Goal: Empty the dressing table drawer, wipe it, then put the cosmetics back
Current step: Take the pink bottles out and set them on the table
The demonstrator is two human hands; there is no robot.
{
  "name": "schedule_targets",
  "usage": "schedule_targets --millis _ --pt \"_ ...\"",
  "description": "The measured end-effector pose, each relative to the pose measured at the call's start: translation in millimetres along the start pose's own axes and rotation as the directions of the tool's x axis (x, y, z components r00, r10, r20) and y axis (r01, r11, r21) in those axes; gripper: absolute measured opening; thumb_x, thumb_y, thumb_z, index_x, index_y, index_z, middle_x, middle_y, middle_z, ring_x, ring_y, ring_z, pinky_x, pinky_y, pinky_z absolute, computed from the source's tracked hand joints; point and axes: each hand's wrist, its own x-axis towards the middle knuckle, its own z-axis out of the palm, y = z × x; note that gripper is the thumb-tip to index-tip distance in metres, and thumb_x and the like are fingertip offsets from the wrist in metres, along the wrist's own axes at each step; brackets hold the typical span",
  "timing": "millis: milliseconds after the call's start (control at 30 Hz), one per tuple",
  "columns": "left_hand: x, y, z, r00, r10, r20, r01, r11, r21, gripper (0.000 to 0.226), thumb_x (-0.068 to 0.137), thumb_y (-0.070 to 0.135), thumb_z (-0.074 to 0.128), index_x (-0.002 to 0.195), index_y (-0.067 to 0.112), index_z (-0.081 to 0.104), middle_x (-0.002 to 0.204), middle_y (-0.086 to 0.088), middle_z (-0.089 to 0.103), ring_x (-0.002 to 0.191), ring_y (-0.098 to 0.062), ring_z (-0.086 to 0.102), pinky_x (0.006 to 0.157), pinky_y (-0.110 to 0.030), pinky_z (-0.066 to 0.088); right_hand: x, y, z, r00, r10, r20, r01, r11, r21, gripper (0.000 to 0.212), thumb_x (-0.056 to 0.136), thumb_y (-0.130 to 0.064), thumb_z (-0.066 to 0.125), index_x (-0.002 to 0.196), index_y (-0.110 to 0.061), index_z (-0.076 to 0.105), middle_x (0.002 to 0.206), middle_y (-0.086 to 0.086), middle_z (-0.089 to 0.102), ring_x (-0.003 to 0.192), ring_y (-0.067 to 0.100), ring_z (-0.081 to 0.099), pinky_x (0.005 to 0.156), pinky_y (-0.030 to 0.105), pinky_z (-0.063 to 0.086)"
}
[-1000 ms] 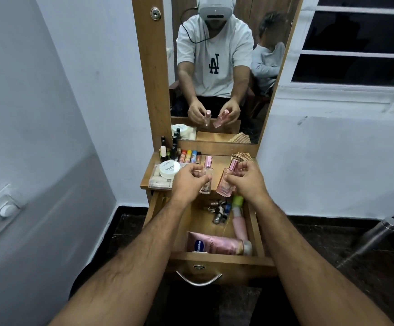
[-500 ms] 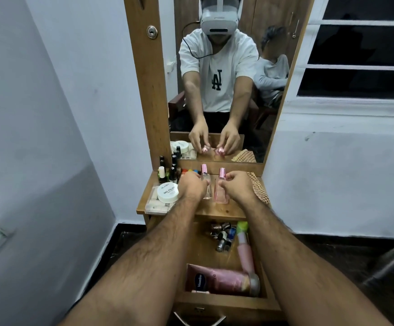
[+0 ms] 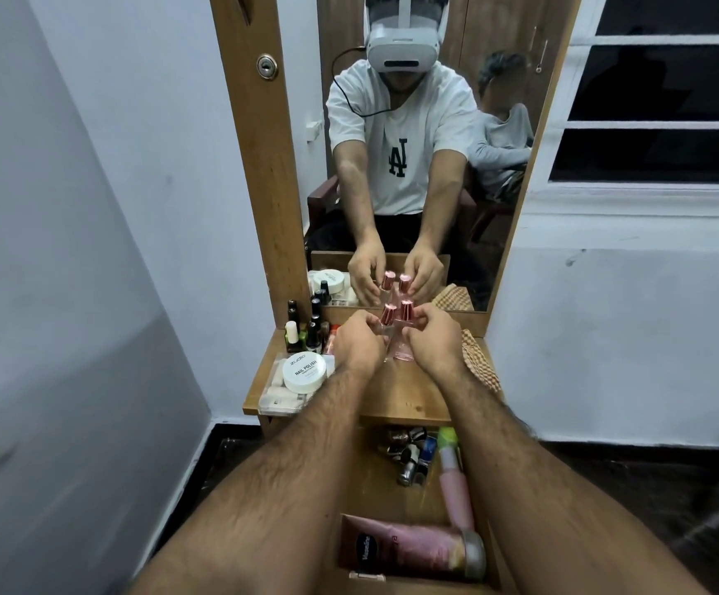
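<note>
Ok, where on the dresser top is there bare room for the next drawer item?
Bare wood lies in front of the two bottles, between the forearms, out to the top's front edge. Left is crowded: white tub, nail polishes. The cloth fills the right edge.

Both pink-capped bottles (image 3: 397, 332) have gone from above the drawer onto the tabletop (image 3: 405, 401).

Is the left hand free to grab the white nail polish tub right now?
Probably not yet: the left hand holds a pink-capped bottle. The nail polish tub sits uncovered just left of it, so once the bottle is let go, the way looks free.
</note>
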Motion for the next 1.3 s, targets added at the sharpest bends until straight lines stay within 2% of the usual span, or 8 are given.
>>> schedule_targets --millis 200,367,633,767,867,967,1100,1300 --pt "11.3 -0.6 2.1 0.999 0.031 -0.027 -0.030 0.999 0.029 0.029 0.084 0.011 0.073 0.109 0.023 0.065 0.106 0.005 0.070 0.099 -0.015 0.063 0.077 -0.027 0.047 10.1 2.9 3.2 1.000 -0.029 -0.012 0.029 0.999 0.025 0.026 0.087 -0.003 0.069 0.111 -0.014 0.067 0.101 0.000 0.071 0.095 0.014 0.065 0.086 0.030 0.054" --pt "21.7 2.2 3.0 0.999 0.009 -0.042 -0.008 1.000 0.026 0.032 0.085 0.010 0.070 0.113 0.025 0.068 0.103 0.002 0.073 0.095 -0.015 0.067 0.080 -0.031 0.055 17.5 4.7 7.0 0.999 -0.043 0.003 0.043 0.999 0.016 0.028 0.086 -0.003 0.068 0.111 -0.016 0.068 0.098 -0.002 0.072 0.091 0.012 0.066 0.086 0.030 0.055" --pt "26.8 -6.1 4.6 0.994 0.045 -0.100 -0.044 0.999 0.015 0.031 0.083 0.011 0.073 0.111 0.024 0.069 0.102 0.003 0.073 0.096 -0.013 0.066 0.084 -0.029 0.054 19.7 6.9 10.0 0.999 -0.019 -0.050 0.022 0.998 0.053 0.035 0.086 -0.004 0.071 0.119 -0.014 0.069 0.105 0.000 0.073 0.098 0.011 0.066 0.090 0.031 0.056" --pt "26.3 -4.5 3.7 0.994 0.038 -0.100 -0.036 0.999 0.018 0.026 0.087 0.007 0.069 0.109 0.020 0.069 0.099 0.003 0.072 0.080 -0.004 0.063 0.064 -0.017 0.043 18.8 7.1 12.0 0.997 -0.015 -0.072 0.019 0.998 0.059 0.036 0.084 -0.005 0.073 0.119 -0.014 0.069 0.108 0.000 0.072 0.101 0.013 0.067 0.091 0.032 0.057" --pt "26.4 -5.4 3.4 0.995 0.029 -0.100 -0.026 0.999 0.028 0.018 0.089 0.011 0.068 0.105 0.019 0.068 0.095 0.005 0.070 0.065 0.006 0.051 0.052 -0.012 0.031 17.4 6.2 13.4 0.996 -0.009 -0.087 0.015 0.997 0.070 0.033 0.084 -0.006 0.074 0.116 -0.015 0.069 0.107 -0.001 0.072 0.098 0.010 0.066 0.086 0.025 0.056" --pt "25.0 -5.6 2.0 0.995 0.024 -0.095 -0.020 0.999 0.043 0.019 0.089 0.014 0.070 0.107 0.020 0.069 0.098 0.003 0.071 0.073 -0.001 0.056 0.061 -0.017 0.038 15.9 5.0 12.0 0.997 -0.002 -0.082 0.008 0.998 0.066 0.034 0.084 -0.006 0.074 0.116 -0.014 0.068 0.105 -0.001 0.072 0.094 0.008 0.065 0.078 0.018 0.051" --pt "23.1 -4.2 1.5 0.994 0.022 -0.106 -0.016 0.998 0.058 0.015 0.086 0.019 0.073 0.100 0.021 0.071 0.100 0.001 0.072 0.089 -0.011 0.062 0.075 -0.024 0.047 14.7 4.7 11.8 0.998 0.015 -0.067 -0.011 0.999 0.048 0.033 0.084 -0.005 0.073 0.116 -0.014 0.066 0.105 0.000 0.072 0.093 0.009 0.064 0.081 0.021 0.052" --pt "19.3 -0.8 3.7 0.988 0.013 -0.152 0.001 0.995 0.095 0.011 0.085 0.025 0.074 0.095 0.022 0.071 0.100 0.000 0.071 0.092 -0.016 0.064 0.073 -0.025 0.048 13.3 3.7 14.3 0.997 0.022 -0.073 -0.018 0.998 0.055 0.030 0.084 -0.004 0.072 0.112 -0.014 0.066 0.103 -0.002 0.072 0.090 0.007 0.063 0.080 0.023 0.053"
